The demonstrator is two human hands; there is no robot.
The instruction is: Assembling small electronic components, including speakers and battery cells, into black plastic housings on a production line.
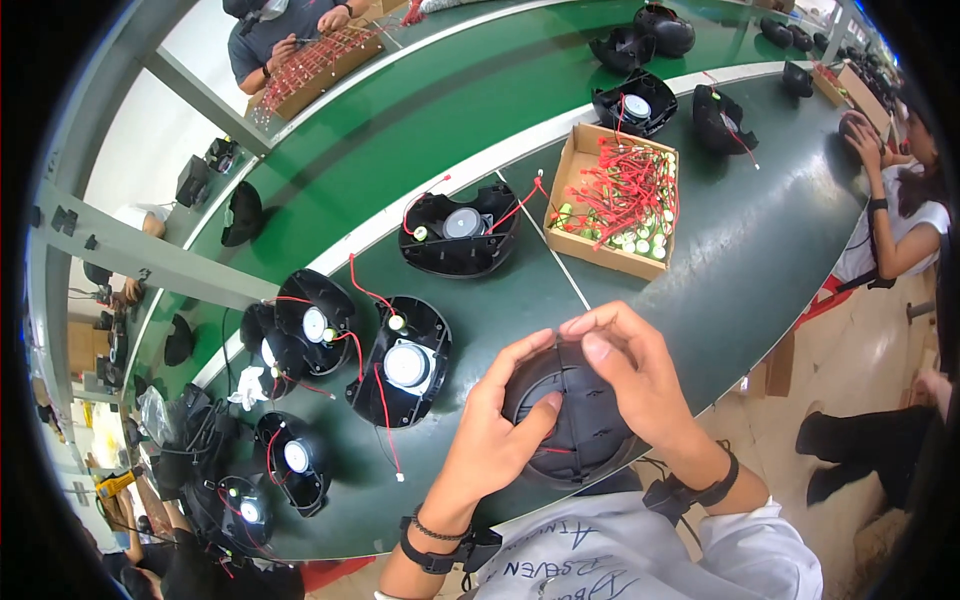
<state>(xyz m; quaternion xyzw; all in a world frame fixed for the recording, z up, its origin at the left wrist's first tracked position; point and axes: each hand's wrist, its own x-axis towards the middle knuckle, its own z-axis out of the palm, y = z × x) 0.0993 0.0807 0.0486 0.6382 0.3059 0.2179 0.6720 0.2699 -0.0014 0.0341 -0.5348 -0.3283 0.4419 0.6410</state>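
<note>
A black rounded plastic speaker housing (582,425) sits at the table's near edge, in front of my body. My left hand (508,425) wraps its left side, with the thumb pressed on the ribbed face. From the right, my right hand (637,368) curls over the top, its fingertips close to those of the left. A bit of red wire shows low on the housing. To the left lies an open black half-shell (428,335) with a round speaker, a green cylindrical cell and red wires. The housing's underside is hidden.
A cardboard box (655,262) of green cells with red leads stands beyond my hands. More open shells (460,222) with speakers lie left, others at the far right. Behind a white rail runs a green conveyor belt (400,130). Co-workers sit across and at right.
</note>
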